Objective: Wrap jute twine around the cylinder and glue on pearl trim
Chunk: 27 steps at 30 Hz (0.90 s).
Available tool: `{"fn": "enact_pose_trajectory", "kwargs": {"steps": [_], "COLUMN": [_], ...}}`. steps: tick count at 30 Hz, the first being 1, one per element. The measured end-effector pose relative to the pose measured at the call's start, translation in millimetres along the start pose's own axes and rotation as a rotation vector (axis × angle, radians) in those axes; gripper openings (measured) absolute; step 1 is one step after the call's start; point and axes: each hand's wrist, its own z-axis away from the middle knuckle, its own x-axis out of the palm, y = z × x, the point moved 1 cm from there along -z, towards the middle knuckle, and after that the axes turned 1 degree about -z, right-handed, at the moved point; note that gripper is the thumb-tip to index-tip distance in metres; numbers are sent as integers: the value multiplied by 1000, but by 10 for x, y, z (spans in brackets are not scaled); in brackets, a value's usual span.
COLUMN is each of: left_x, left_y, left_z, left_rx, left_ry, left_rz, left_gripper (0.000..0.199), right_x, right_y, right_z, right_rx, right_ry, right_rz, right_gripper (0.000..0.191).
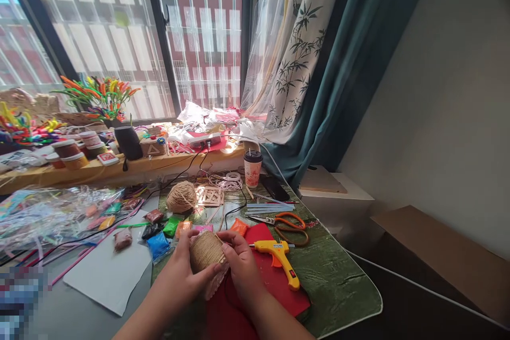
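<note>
My left hand [191, 271] is wrapped round the left side and near edge of a twine-wound object [206, 251]. On its right side, my right hand [241, 263] has its fingers closed at the rim, pinching there. A pale scalloped edge [214, 286] shows beneath the object. Red sheets [279, 292] lie under my hands, and a yellow glue gun [279, 257] rests on them to the right. Orange-handled scissors [289, 223] lie behind the glue gun. A ball of twine [181, 196] sits farther back, beside a small wooden lattice piece [210, 196].
A lidded paper cup [252, 170] and a black phone [274, 188] stand and lie at the back. Coloured clay packets [158, 246], white paper [109, 273] and plastic bags [59, 218] spread leftward. A crowded windowsill [159, 162] runs behind; cables cross the table.
</note>
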Motion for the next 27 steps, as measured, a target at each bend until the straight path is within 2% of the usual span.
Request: {"fn": "enact_pose_trajectory", "kwargs": {"steps": [5, 13, 16, 20, 23, 27], "left_x": [66, -125, -126, -104, -112, -136], "left_y": [56, 305, 377, 398, 378, 306], "left_z": [-39, 30, 56, 52, 23, -21], "left_rx": [26, 51, 72, 107, 84, 49], "left_ry": [47, -46, -46, -51, -60, -45], "left_rz": [24, -138, -169, -179, -164, -141], "left_gripper": [93, 91, 90, 86, 89, 91], "right_x": [-50, -46, -39, -19, -6, -6], "right_y": [8, 40, -28, -111, -119, -81], "right_z": [-33, -8, 46, 109, 123, 104], "right_rx": [-18, -32, -166, -330, -339, -304], "right_ry": [57, -5, -28, -91, -110, -90], "right_rz": [42, 177, 229, 364, 406, 309], "right_gripper": [31, 50, 44, 25, 19, 16]}}
